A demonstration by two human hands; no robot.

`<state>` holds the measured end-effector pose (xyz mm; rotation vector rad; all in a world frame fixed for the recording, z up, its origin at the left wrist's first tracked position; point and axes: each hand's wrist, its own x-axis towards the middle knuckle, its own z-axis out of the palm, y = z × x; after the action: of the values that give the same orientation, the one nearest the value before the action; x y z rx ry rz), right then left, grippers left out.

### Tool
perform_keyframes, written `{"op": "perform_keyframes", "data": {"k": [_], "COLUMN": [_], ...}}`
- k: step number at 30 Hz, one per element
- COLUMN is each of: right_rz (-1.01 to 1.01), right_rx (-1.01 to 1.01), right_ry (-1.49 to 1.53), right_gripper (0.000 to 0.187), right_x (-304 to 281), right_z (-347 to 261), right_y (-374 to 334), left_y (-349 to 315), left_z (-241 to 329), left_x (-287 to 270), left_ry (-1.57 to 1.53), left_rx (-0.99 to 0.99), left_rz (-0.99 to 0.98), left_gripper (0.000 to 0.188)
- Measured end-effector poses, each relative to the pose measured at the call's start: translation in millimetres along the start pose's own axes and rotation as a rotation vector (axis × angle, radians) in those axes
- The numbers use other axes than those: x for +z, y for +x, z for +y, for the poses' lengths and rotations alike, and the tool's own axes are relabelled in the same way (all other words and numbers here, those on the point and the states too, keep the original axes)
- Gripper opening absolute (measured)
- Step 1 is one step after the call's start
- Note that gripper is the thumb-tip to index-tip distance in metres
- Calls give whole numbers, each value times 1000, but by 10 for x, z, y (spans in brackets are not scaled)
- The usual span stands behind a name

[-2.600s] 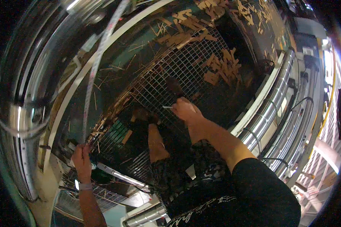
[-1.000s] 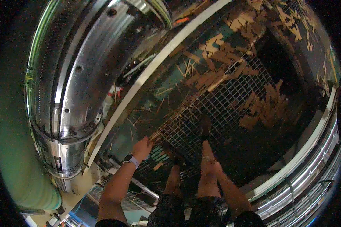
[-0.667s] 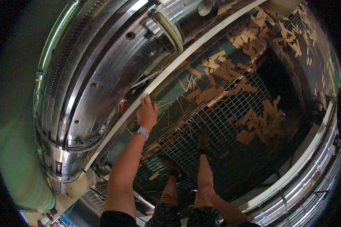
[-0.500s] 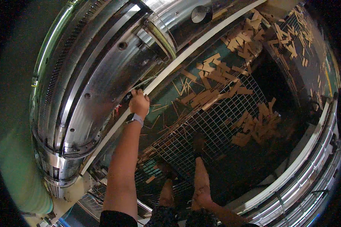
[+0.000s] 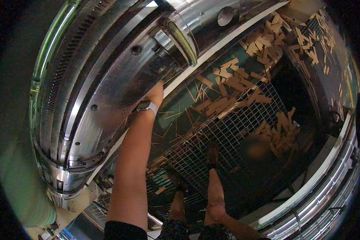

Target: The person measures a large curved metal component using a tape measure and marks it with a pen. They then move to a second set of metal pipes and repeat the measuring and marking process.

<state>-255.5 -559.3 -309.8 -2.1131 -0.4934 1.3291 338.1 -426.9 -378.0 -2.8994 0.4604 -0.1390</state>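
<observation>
My left hand [image 5: 156,94] reaches in beneath a large metal cylinder [image 5: 120,76], beside a long white rail [image 5: 184,75]. A watch [image 5: 148,106] with a pale strap is on that wrist. The fingers are hidden under the cylinder, so what they touch does not show. Low in the view, my right hand [image 5: 215,210] rests against my right leg near the knee. Its fingers blend into the leg and I cannot make out how they are bent.
Strips of brown cardboard [image 5: 232,80] lie scattered beyond the rail and on a metal grating [image 5: 200,140] under my feet. More scraps [image 5: 282,132] are heaped to the right. Shiny rollers [image 5: 320,208] curve along the lower right. A green ribbed hose [image 5: 32,188] stands at the left.
My left hand has gone farther in under the cylinder, and its knuckles no longer show. The view has shifted slightly. My right hand stays by my leg.
</observation>
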Motion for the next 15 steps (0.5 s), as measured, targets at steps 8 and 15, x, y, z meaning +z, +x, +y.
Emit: {"op": "perform_keyframes", "data": {"k": [8,15], "right_rz": [142,130], "right_rx": [61,169], "right_ry": [-31,182], "right_gripper": [20,20], "right_x": [-215,-594], "right_z": [-61,-109], "right_y": [-39,32], "left_y": [495,701], "left_z": [-27,-192], "left_x": [800,1575], "left_ry": [-119,177], "left_rx": [52,443], "left_rz": [-251,-405], "left_gripper": [33,38]}}
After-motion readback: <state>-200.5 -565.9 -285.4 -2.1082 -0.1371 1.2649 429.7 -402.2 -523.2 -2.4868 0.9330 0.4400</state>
